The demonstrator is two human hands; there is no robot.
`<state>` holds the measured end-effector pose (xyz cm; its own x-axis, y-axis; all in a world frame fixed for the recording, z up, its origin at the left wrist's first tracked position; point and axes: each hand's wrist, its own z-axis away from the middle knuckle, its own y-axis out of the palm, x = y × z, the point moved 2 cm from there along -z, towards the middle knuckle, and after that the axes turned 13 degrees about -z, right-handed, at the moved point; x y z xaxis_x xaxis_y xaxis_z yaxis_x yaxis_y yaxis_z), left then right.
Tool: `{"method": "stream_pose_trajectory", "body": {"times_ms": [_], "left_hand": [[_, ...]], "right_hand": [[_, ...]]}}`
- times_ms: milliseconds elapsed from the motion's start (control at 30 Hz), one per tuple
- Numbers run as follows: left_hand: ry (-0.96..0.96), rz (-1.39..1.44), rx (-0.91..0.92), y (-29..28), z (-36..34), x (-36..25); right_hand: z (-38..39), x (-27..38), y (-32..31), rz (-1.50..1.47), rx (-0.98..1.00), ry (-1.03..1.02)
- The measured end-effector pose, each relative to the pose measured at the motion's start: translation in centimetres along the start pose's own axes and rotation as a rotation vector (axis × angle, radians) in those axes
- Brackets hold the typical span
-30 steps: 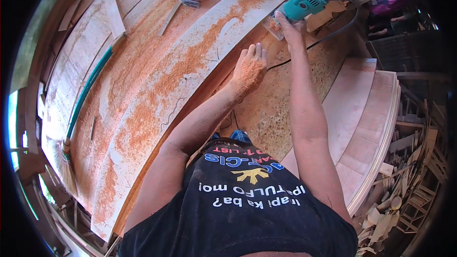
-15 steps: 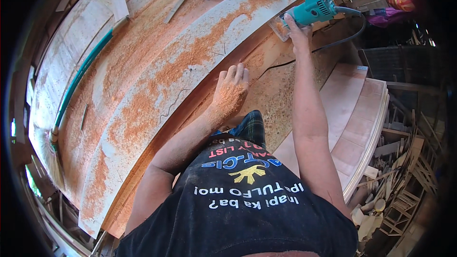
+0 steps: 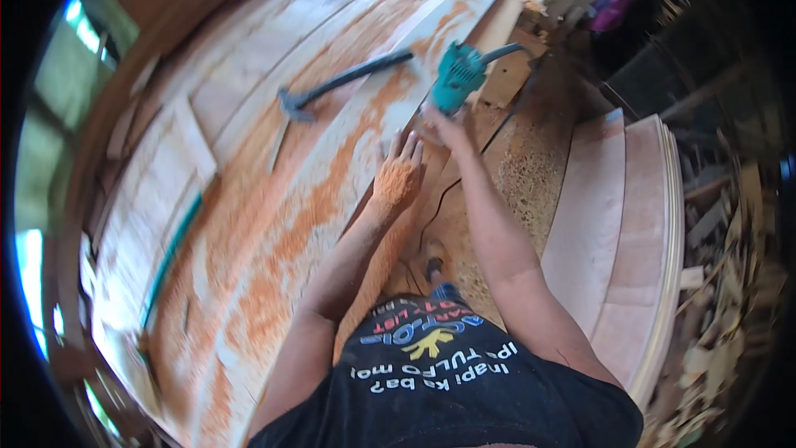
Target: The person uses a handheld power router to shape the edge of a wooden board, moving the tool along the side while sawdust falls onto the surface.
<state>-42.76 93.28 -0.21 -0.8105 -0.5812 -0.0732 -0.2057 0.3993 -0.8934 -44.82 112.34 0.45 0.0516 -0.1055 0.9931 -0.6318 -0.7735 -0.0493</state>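
Note:
My right hand (image 3: 448,126) is closed round the lower part of a teal corded trim router (image 3: 458,79), at the edge of a long pale curved board (image 3: 319,187). The router's base is blurred and partly hidden by my fingers. Just left of it, my left hand (image 3: 400,178) lies with its fingers stretched out on the board's edge, holding nothing. Orange sawdust coats the back of that hand and lies in streaks along the board. Beyond the left hand, a dark claw hammer (image 3: 344,83) rests on the dusty wood.
A black cord (image 3: 448,191) runs across the sawdust-strewn floor (image 3: 531,174). To the right stand curved plywood sheets (image 3: 643,199), with a heap of wood scraps (image 3: 713,299) behind them. At the left lies a teal-handled broom (image 3: 172,259) on the planked surface.
My right hand has brought the router back toward me, close beside my left hand. The whole view has turned, so the hammer appears lower and my foot now shows.

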Motion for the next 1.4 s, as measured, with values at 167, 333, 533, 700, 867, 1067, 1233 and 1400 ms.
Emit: {"method": "stream_pose_trajectory", "body": {"times_ms": [167, 333, 533, 700, 867, 1067, 1233, 1400], "left_hand": [[-0.002, -0.111, 0.005, 3.5, 0.1, 1.3], [0.013, -0.186, 0.043, 2.6, -1.1, 0.6], [-0.016, -0.145, 0.075, 3.0, -1.6, 0.6], [-0.028, -0.139, 0.077, 2.3, -2.2, 0.5], [-0.038, -0.147, 0.044, 1.5, -2.2, 0.5], [-0.057, -0.129, 0.062, 1.9, -2.4, 0.5], [-0.044, -0.131, 0.07, 2.3, -3.1, 0.2], [-0.046, -0.164, 0.046, 3.0, -3.5, 0.4]], "right_hand": [[1.4, 0.3, 1.2, 0.065, -0.041, 0.07], [2.4, 2.6, 0.5, 0.199, -0.097, 0.068], [2.1, 2.7, 0.9, 0.056, -0.086, 0.068], [1.4, 1.8, 1.1, -0.187, -0.044, 0.031], [1.6, 2.4, 1.2, -0.317, -0.036, 0.118], [1.1, 2.5, 0.8, -0.009, -0.051, -0.018], [0.5, 2.3, 0.1, -0.092, -0.04, -0.049], [0.1, 2.4, 0.2, -0.052, -0.018, -0.01]]}}
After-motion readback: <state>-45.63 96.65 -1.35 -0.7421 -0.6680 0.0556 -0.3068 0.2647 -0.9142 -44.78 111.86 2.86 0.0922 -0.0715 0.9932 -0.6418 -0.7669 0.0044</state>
